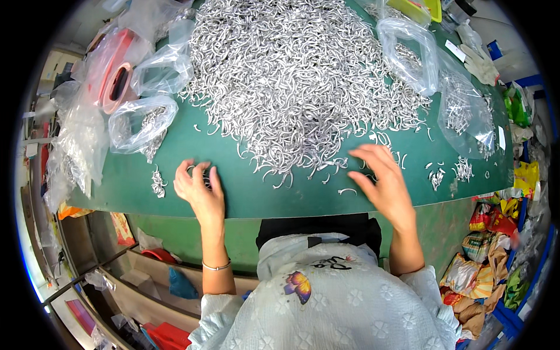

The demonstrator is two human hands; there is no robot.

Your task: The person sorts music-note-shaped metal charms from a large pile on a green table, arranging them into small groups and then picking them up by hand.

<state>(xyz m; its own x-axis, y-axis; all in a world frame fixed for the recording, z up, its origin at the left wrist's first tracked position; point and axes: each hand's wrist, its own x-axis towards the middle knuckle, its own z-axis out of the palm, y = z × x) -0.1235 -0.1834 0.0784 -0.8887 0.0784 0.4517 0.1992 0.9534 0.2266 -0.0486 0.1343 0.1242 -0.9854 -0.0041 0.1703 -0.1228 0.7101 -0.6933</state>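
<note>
A large heap of small curved silver metal pieces point(291, 76) covers the middle and far part of the green table point(251, 195). Left of the heap's near tip, my left hand point(201, 189) rests low at the table's front edge, fingers curled round a few small metal pieces point(206, 177) that show only partly, in shadow. My right hand point(385, 184) is just right of the near tip, its thumb and fingers apart above the table, with no piece visible between them. One loose curved piece point(347, 191) lies left of its thumb.
Small piles of pieces lie at the left point(158, 182) and at the right point(464, 169). Clear plastic bags with rolled rims stand left point(143, 122) and right point(429, 58), some holding pieces. A pink oval-ended container point(111, 87) is at far left. Filled bags point(466, 271) sit right of the table.
</note>
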